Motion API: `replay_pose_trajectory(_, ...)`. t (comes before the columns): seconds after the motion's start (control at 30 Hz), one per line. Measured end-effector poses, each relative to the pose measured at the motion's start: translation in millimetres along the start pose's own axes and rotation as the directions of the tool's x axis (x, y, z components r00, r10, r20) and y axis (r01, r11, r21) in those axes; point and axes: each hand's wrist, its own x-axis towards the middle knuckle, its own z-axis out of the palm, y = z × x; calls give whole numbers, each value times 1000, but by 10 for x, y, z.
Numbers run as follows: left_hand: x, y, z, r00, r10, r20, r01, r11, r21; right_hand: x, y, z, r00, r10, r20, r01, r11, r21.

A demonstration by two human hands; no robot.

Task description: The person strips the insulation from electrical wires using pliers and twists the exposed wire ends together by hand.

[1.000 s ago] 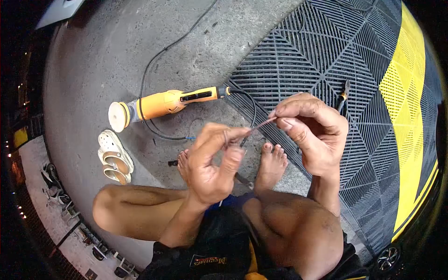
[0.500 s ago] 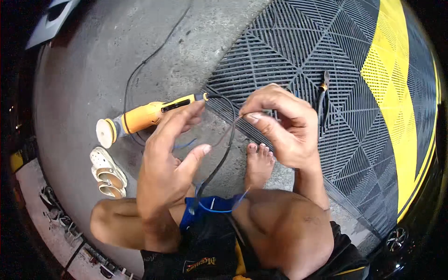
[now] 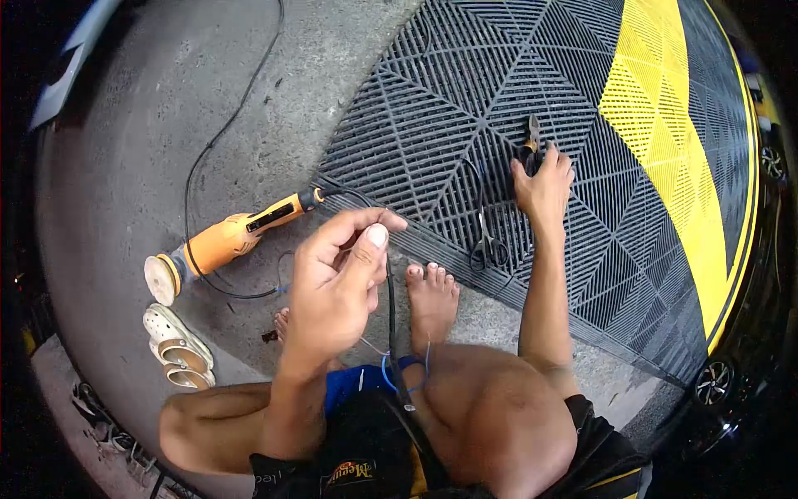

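Note:
My left hand [image 3: 337, 287] is closed in a pinch, thumb pressed on the index finger. A thin wire [image 3: 372, 345] comes out below it and runs to the stripped part of a black cable [image 3: 392, 312]; its pinched end is hidden. A blue wire [image 3: 385, 372] curls beside the cable over my lap. At the right, my right hand [image 3: 544, 187] has thumb and fingers around the dark handles of pliers [image 3: 533, 133] lying on the mat, jaws pointing away from me. Scissors [image 3: 485, 245] lie left of that hand.
An orange polisher [image 3: 237, 237] with a round pale pad rests on the concrete floor [image 3: 141, 183] at left, its cord trailing upward. Beige clogs [image 3: 179, 345] sit below it. A black slatted mat [image 3: 432, 108] with a yellow band [image 3: 657, 108] covers the right side.
My right hand has left the thin wire and moved right to the pliers. My left hand has gone from spread fingers to a pinch. The view has shifted, and the scissors now show.

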Motion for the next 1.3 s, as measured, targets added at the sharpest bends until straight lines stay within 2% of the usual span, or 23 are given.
replay_pose_trajectory(0.07, 18, -15, 4, 1000, -7, -8, 8, 1000, 17, 3, 136, 104, 970, 155, 187, -143, 987, -79)
replay_pose_trajectory(0.1, 32, -31, 4, 1000, 8, 2, -8, 1000, 13, 37, 122, 61, 969, 155, 190, -142, 987, -79)
replay_pose_trajectory(0.17, 48, -54, -4, 1000, 25, 9, -25, 1000, 11, 144, 54, -74, 909, 246, 335, -221, 969, -111)
replay_pose_trajectory(0.2, 55, -64, -15, 999, 34, 21, -34, 999, 15, 171, 189, 16, 916, 222, 333, -218, 975, -49)
replay_pose_trajectory(0.23, 61, -76, -24, 999, 41, 32, -42, 999, 17, 130, 213, 50, 982, 89, 165, -85, 996, -29)
replay_pose_trajectory(0.3, 85, -114, -30, 998, 62, 15, -63, 998, 14, 123, 200, -10, 961, 136, 240, -160, 984, 81)
replay_pose_trajectory(0.33, 92, -126, -34, 997, 79, 6, -79, 997, 17, 116, 146, -79, 917, 198, 347, -294, 922, 251)
replay_pose_trajectory(0.37, 94, -128, -36, 997, 78, -3, -78, 997, 17, 123, 82, -148, 808, 313, 498, -494, 822, 284)
replay_pose_trajectory(0.43, 104, -134, -32, 997, 78, -23, -77, 997, 12, 44, -16, -195, 747, 213, 630, -644, 466, 607)
replay_pose_trajectory(0.47, 103, -134, -33, 997, 77, -29, -77, 997, 11, -14, -68, -249, 736, 181, 652, -675, 273, 686)
replay_pose_trajectory(0.5, 101, -127, -36, 997, 73, -23, -73, 997, 17, -44, -115, -292, 738, 105, 666, -674, 163, 721)
replay_pose_trajectory(0.6, 87, -95, -14, 997, 73, -30, -72, 997, 24, -113, -278, -433, 697, -74, 713, -713, 33, 700)
replay_pose_trajectory(0.7, 89, -109, 3, 992, 113, -48, -112, 993, 34, -205, -592, -621, 681, -221, 698, -720, -26, 693)
replay_pose_trajectory(0.77, 89, -126, 11, 984, 150, -95, -157, 985, -69, -299, -709, -640, 674, -330, 661, -722, -105, 684)
replay_pose_trajectory(0.83, 106, -128, 22, 951, 269, -154, -265, 963, 46, -387, -814, -699, 657, -419, 627, -691, 0, 723)
replay_pose_trajectory(0.87, 112, -121, -5, 938, 316, -144, -301, 946, 122, -431, -873, -731, 623, -480, 617, -707, -9, 707)
replay_pose_trajectory(0.9, 119, -116, -26, 924, 361, -128, -333, 922, 195, -484, -934, -771, 593, -538, 599, -722, -26, 691)
replay_pose_trajectory(0.97, 172, -101, -25, 864, 503, -31, -476, 834, 278, -564, -1042, -844, 568, -570, 593, -666, 105, 738)
replay_pose_trajectory(1.0, 176, -63, -24, 885, 465, -13, -449, 860, 242, -559, -1090, -957, 520, -556, 648, -621, 275, 734)
replay_pose_trajectory(1.1, 254, -105, -80, 915, 399, 55, -402, 906, 129, -579, -1123, -992, 405, -559, 724, -619, 416, 667)
replay_pose_trajectory(1.17, 284, -124, -140, 923, 371, 104, -378, 924, 55, -617, -1106, -969, 407, -601, 688, -627, 364, 689)
replay_pose_trajectory(1.23, 261, 4, -211, 940, 291, 176, -325, 923, 207, -619, -1098, -970, 411, -640, 649, -635, 309, 708)
replay_pose_trajectory(1.3, 303, -41, -242, 936, 304, 180, -333, 928, 166, -619, -1112, -980, 407, -673, 618, -650, 262, 713)
